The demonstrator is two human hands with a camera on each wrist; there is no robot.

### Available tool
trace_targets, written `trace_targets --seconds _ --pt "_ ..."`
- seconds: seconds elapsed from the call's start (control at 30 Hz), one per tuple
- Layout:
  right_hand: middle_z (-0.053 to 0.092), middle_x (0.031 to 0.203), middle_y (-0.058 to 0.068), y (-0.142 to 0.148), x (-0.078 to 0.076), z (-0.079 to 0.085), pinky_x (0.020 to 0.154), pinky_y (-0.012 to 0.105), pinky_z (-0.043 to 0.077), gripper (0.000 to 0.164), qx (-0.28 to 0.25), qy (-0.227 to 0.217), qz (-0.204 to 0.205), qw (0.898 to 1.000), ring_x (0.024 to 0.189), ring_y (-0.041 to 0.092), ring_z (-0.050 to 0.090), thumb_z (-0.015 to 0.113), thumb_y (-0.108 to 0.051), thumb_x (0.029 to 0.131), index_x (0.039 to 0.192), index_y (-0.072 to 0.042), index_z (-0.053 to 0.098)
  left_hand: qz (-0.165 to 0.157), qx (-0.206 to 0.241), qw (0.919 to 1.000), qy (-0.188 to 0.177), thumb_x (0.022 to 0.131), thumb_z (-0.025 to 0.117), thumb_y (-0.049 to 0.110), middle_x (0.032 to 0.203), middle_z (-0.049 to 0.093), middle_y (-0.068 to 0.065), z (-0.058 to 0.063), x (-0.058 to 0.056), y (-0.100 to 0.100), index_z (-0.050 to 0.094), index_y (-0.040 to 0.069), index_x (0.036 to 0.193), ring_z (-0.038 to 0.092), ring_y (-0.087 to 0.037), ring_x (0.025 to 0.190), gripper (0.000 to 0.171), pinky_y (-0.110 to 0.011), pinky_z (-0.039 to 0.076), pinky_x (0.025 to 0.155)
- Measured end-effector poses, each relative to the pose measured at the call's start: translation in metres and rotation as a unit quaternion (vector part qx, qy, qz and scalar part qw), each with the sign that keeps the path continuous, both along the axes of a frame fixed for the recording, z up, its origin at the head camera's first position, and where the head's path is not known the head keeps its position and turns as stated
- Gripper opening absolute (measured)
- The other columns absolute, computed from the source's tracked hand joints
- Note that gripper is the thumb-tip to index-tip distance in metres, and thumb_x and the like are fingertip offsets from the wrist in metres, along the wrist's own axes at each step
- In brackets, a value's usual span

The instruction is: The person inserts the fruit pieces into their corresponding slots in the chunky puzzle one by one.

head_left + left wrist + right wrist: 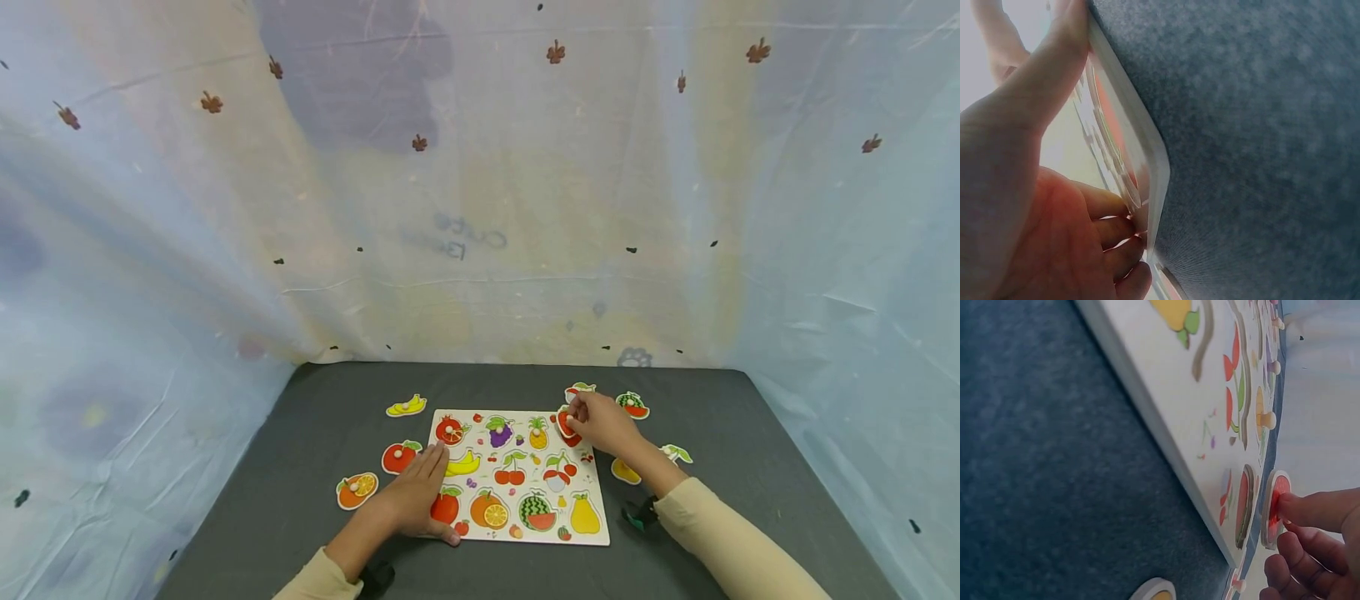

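Note:
A white fruit puzzle board (592, 540) lies on the dark table. My left hand (416, 496) rests on its left edge, fingers stretched over the board and thumb at the near edge. At the far right corner my right hand (603, 421) pinches a red strawberry piece (1282, 485) between thumb and fingers. The piece is tilted just above its strawberry-shaped recess (1243, 509). Knobbed pomegranate (450, 431), grape (499, 433) and pineapple (537, 434) pieces sit in the far row.
Left of the board lie banana (406, 407), apple (397, 458) and orange (356, 492) pieces. A watermelon piece (632, 406) and a yellow piece (625, 472) lie to the right. Another piece (581, 388) lies behind the right hand. A patterned curtain (480, 183) surrounds the table.

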State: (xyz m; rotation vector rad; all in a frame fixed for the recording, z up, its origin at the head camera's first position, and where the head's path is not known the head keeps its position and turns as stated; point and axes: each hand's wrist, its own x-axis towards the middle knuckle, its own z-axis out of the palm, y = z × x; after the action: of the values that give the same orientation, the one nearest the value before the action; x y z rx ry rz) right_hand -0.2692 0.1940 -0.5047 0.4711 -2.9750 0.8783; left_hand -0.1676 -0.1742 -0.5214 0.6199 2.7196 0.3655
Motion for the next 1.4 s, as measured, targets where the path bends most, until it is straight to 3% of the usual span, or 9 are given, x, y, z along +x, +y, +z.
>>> trace_targets --seconds 0.5,1.4 --pt "0.056 0.075 -0.002 0.007 0.004 -0.007 0.057 0.031 0.042 0.012 0.000 -0.007 0.022 1.000 0.063 0.014 0.051 0.079 -0.014 0.099 0.096 -0.012 0.067 -0.002 -0.003 1.0000 -0.001 0.073 0.090 0.070 0.178 0.015 -0.022 -0.003 -0.001 -0.002 0.022 -0.005 0.168 0.012 -0.041 0.165 0.139 -0.057 0.019 0.132" --pt "0.057 0.076 -0.003 0.007 -0.001 -0.014 0.058 0.031 0.043 0.012 0.016 -0.030 0.013 0.999 0.064 0.014 0.053 0.080 -0.018 0.098 0.096 -0.015 0.068 -0.002 0.000 1.0000 -0.004 0.073 0.091 0.067 0.177 0.016 -0.024 0.005 0.001 0.001 0.023 -0.006 0.167 0.013 -0.043 0.164 0.138 -0.057 0.020 0.131"
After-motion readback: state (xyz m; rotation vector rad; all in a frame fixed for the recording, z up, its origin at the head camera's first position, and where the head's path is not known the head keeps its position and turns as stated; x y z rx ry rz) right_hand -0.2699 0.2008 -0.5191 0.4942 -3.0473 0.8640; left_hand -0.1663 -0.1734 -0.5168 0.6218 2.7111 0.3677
